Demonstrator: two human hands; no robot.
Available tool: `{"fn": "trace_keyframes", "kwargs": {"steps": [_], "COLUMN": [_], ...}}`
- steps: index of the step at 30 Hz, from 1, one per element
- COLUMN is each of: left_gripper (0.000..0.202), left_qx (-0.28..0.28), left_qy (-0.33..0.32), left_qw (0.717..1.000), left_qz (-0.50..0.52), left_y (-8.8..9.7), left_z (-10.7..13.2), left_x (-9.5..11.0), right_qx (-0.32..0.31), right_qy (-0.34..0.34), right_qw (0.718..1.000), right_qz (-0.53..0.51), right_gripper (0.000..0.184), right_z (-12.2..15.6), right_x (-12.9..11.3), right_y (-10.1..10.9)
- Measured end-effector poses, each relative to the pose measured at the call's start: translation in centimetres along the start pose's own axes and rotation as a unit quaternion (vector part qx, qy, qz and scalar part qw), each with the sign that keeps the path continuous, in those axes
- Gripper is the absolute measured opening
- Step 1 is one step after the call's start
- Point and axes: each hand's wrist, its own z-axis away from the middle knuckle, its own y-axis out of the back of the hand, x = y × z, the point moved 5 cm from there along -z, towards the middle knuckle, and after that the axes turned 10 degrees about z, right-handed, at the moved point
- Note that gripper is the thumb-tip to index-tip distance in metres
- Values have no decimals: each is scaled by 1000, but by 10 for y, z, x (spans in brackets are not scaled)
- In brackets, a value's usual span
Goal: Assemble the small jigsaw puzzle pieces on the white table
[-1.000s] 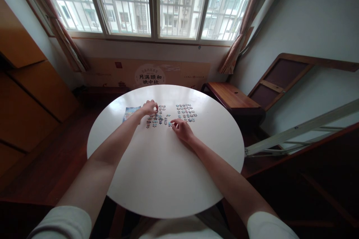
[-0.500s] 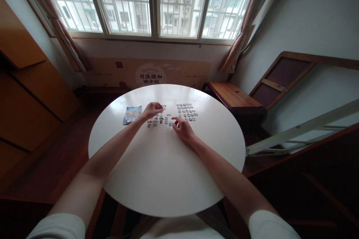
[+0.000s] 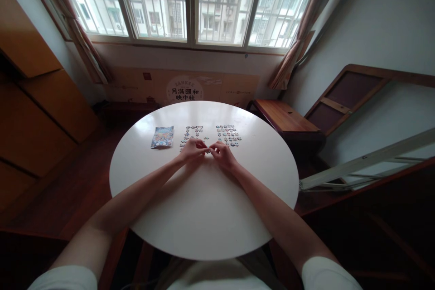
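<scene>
Barred windows [image 3: 220, 13] line the far wall at twelve o'clock, with curtains [image 3: 288, 65] gathered at either end and a tan panel [image 3: 234, 88] printed with large characters below the sill. Your round white desk [image 3: 204, 217] stands in front, and you work toward its twelve o'clock edge, forearms bare below pale short sleeves [image 3: 322, 274]. Your left hand [image 3: 194, 148] reaches in from seven o'clock and your right hand [image 3: 223, 154] from five, the fingertips nearly meeting just short of the puzzle groups. Between them sits a small puzzle piece [image 3: 208, 152], mostly hidden by your fingers. Each grip is drawn in close around that spot (whether either is clamped on the piece, you cannot tell from this angle). One lone piece [image 3: 206, 138] lies just beyond your fingertips. A loose cluster [image 3: 195, 127], partly covered by your left hand, spreads a little before twelve o'clock; neater rows [image 3: 228, 134] lie just past twelve, beyond your right hand. At eleven o'clock rests a colorful printed sheet [image 3: 162, 137], flat and well apart from your right hand. Off the desk, a low wooden stand [image 3: 285, 115] occupies two o'clock, while orange-brown cabinets [image 3: 44, 118] fill ten.
</scene>
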Motion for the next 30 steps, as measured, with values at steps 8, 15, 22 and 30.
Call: {"fn": "trace_keyframes", "kwargs": {"steps": [8, 15, 22, 30], "left_gripper": [20, 33, 36, 54], "left_qx": [-2, -92, -145, -205], "left_qy": [-45, -50, -47, -28], "left_qw": [948, 905, 897, 898], "left_qz": [-314, -412, -414, -388], "left_y": [11, 3, -2, 2], "left_z": [15, 25, 28, 33], "left_x": [22, 30, 26, 31], "right_qx": [-8, -10, -8, -7], "right_qy": [-3, 2, -4, -9], "right_qw": [999, 998, 997, 996], "right_qz": [34, 60, 81, 91], "right_gripper": [15, 13, 13, 12], "right_z": [-1, -1, -1, 0], "right_x": [3, 4, 3, 3], "right_y": [-2, -2, -3, -3]}}
